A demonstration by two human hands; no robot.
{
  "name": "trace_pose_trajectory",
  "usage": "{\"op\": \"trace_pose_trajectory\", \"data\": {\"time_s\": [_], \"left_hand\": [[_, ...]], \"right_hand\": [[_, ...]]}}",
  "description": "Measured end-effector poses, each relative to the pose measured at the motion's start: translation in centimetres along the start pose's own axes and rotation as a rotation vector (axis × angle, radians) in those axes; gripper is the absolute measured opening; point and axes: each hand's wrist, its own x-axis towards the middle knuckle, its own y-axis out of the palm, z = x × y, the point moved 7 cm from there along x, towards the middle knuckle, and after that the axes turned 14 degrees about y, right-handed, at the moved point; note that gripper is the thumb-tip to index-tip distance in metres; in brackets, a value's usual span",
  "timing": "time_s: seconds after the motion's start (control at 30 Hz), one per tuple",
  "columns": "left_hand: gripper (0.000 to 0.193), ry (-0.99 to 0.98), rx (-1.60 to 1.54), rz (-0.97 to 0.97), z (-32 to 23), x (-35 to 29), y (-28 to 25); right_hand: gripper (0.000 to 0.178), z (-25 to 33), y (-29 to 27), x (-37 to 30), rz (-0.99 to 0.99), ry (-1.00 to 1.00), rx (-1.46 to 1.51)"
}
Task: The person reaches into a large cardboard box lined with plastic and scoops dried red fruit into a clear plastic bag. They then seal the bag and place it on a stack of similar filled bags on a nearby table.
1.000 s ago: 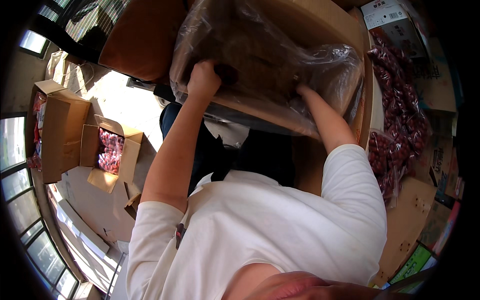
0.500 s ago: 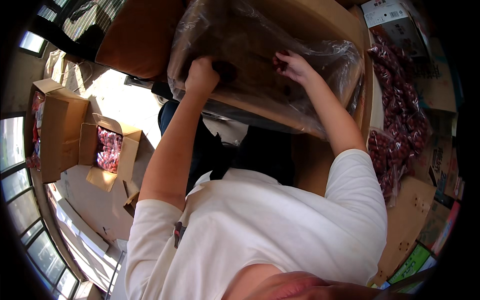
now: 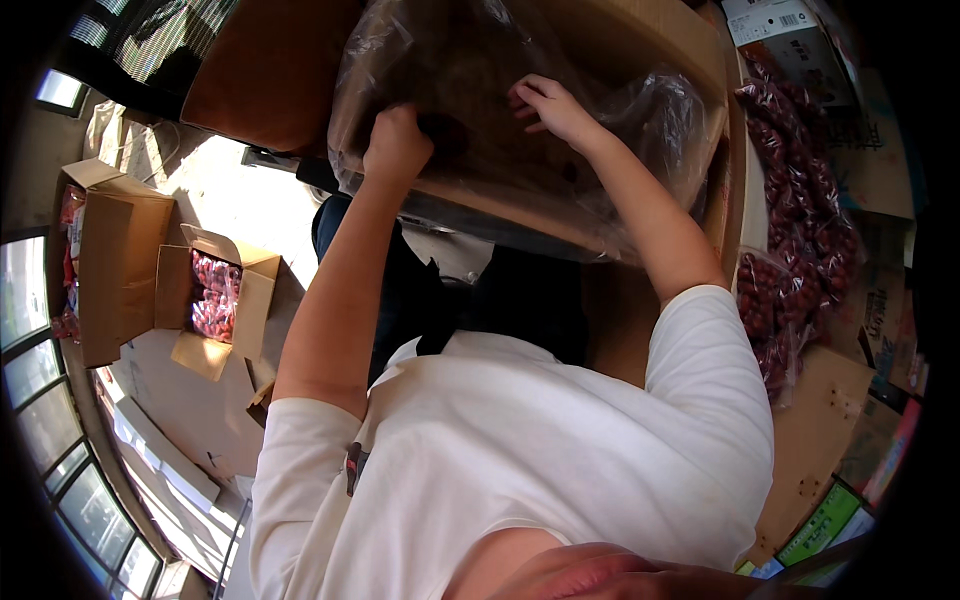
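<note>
My left hand (image 3: 397, 143) is closed in a fist over the near left part of a large cardboard box (image 3: 570, 238) lined with clear plastic film (image 3: 665, 125). What the fist grips is hidden; a dark reddish mass (image 3: 447, 135) shows just right of it, too shadowed to name. Farther right, my right hand (image 3: 550, 108) hovers over the box, its fingers curved and apart. A reddish tone shows at its fingertips, but no held object is clear. The inside of the box is mostly in shadow.
Clear bags of dark red, date-like fruit (image 3: 800, 215) lie along the right. At left stand an open carton (image 3: 262, 290) with packed red fruit and a taller carton (image 3: 130, 265). A brown chair-like panel (image 3: 270, 75) borders the box. Flattened cardboard (image 3: 815, 440) lies lower right.
My right hand has moved left and slightly away from me, its fingers loosening; the dark red pieces it held are no longer distinct. My left hand stays closed, shifted slightly.
</note>
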Motion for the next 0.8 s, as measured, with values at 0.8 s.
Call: {"op": "trace_pose_trajectory", "data": {"time_s": [0.8], "left_hand": [[0.03, 0.069, -0.011, -0.036, 0.2, 0.3, 0.1]], "right_hand": [[0.045, -7.5, -3.9, 1.2, 0.008, 0.274, -0.33]]}}
